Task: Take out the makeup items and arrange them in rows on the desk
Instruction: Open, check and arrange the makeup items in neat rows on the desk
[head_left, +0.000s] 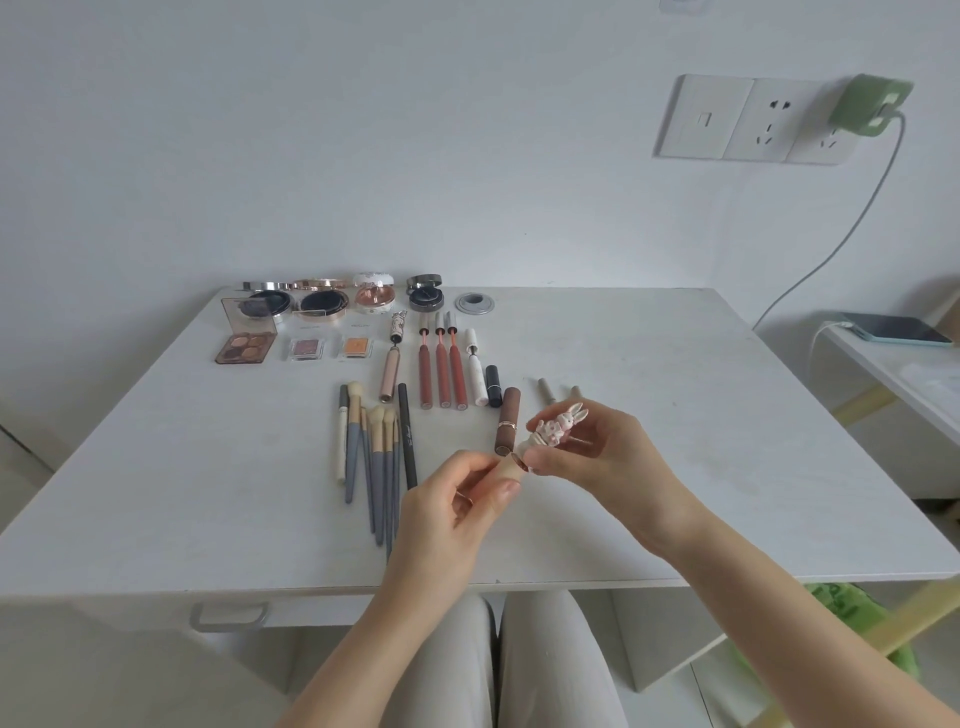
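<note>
my left hand (457, 499) curls round a beige lipstick tube (501, 474), thumb and fingers pinching it above the desk (675, 441). my right hand (587, 447) pinches its rabbit-topped cap (558, 427), which meets the tube's end. beyond, a brown lipstick (507, 422) lies just past my fingers, three red lip glosses (441, 369) lie side by side, brushes (371, 457) lie to the left, and open compacts (322, 304) and eyeshadow palettes (247, 347) line the far edge.

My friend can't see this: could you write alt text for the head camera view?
Two hands, left and right, hold a rabbit-topped lipstick above a white desk where brushes and compacts lie in rows.
</note>
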